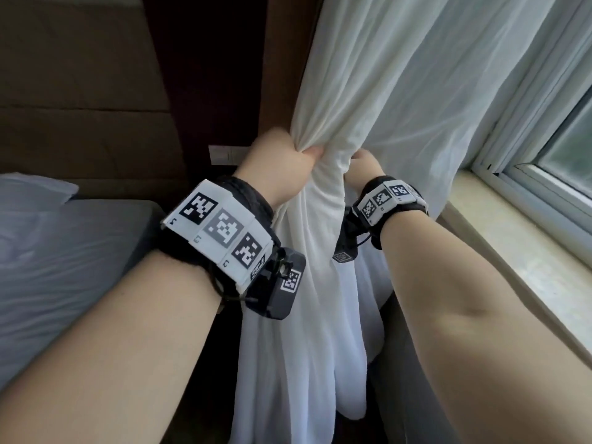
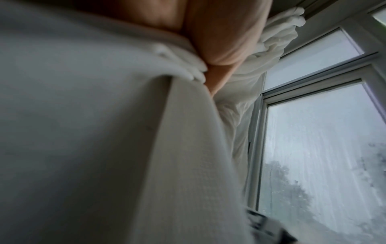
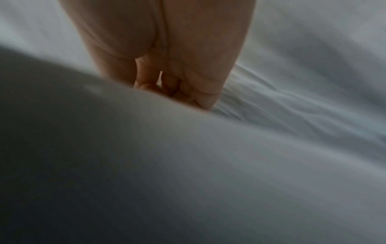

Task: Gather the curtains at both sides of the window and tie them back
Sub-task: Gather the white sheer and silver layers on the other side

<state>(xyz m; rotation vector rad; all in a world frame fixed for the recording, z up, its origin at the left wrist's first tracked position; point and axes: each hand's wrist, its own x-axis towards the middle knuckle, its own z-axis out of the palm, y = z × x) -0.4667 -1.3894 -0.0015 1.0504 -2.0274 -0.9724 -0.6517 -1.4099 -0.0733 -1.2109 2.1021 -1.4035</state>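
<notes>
Both grips are fists on the white sheer curtain (image 1: 320,174): the left hand (image 1: 275,165) bunches its edge at 11 o'clock of the right hand (image 1: 363,168), whose fingers (image 3: 200,97) curl into the folds. To gather well, I'd sweep the loose cloth hanging at 1 o'clock toward the dark wall (image 1: 208,75). Both forearms reach up and forward, wrists level, beside the windowsill (image 1: 499,219).

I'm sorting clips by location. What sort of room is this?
Probably a bedroom: a bed with a pillow sits left of the white curtain, which hangs at a window.
</notes>
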